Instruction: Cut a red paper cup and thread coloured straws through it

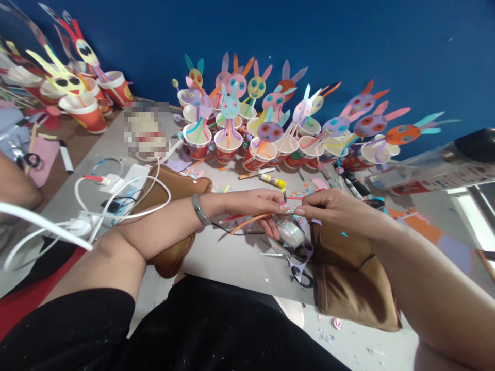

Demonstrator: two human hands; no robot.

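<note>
At the bottom edge, black cloth clothing spans the centre. At lower right, a brown padded fabric cushion lies under the right forearm. Black-handled metal scissors lie on the grey tabletop, left of the cushion.

At centre frame, the left hand clamps a narrow, curved orange strip between thumb and fingers; its free end points to lower left. The right hand pinches the strip's right end, thumb against index finger. The hands are near each other, above the tabletop. A rounded white object sits just below them.

At left, looped white cables cross the frame. Beyond the hands lies a yellow glue stick. Red-and-white paper cups with paper rabbit heads stand in rows before a blue wall.
</note>
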